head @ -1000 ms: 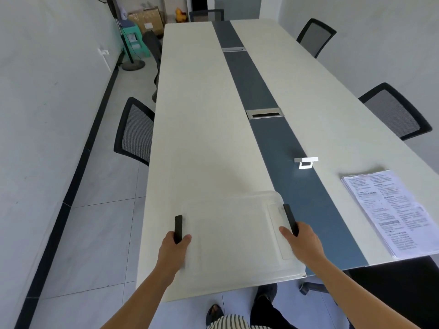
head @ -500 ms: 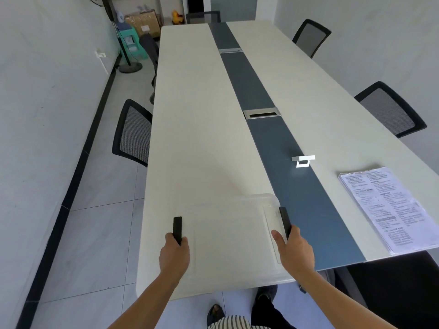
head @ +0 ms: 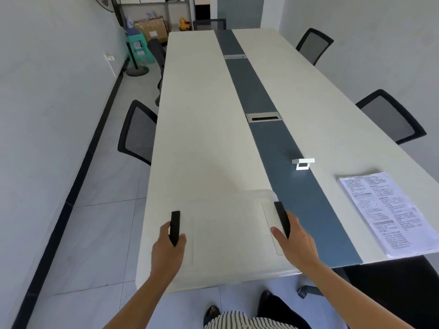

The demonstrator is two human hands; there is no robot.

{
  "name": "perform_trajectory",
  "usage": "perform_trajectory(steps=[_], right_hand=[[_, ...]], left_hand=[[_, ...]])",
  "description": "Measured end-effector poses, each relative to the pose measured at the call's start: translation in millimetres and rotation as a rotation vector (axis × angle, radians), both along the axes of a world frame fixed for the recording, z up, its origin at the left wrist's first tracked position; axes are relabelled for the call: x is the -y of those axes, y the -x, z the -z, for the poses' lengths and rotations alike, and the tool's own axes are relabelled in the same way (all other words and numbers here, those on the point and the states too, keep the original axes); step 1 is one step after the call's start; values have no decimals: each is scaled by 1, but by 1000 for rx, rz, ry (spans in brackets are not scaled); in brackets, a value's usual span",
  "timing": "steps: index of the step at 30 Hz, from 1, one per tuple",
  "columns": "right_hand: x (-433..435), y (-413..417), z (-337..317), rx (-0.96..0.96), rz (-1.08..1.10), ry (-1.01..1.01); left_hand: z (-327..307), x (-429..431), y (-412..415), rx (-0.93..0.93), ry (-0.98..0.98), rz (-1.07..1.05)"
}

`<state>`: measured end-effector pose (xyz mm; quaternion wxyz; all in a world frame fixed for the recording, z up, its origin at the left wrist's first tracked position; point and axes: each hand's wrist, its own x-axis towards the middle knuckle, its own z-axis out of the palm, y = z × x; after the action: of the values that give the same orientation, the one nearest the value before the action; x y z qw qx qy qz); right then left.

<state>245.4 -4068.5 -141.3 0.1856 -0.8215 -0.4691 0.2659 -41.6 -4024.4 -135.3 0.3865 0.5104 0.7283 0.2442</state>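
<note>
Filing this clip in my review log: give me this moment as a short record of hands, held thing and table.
setting: long table, blue centre strip
box: translucent, at table's near end
left hand: grips black left handle
right hand: grips black right handle, thumb on box top
papers: stack near table's right edge
bracket: small, white, on the strip
chair: black mesh, left of table
</note>
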Motion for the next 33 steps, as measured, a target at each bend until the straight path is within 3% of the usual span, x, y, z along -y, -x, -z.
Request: perform_trajectory(steps=[10,17,26,33], right_hand=[[14,2,-48,-237,-305,-42],[37,29,-43,-291,-585,52],[74,142,-37,-334,-916,125],[88,275,-30,-366,-988,96]], left_hand=[[-44,106,16,150,-105,-402],[-44,221,10,80,-88,-715],[-43,340,64,-13,-82,-1037],[-37,369,174,-30,-92,-1128]])
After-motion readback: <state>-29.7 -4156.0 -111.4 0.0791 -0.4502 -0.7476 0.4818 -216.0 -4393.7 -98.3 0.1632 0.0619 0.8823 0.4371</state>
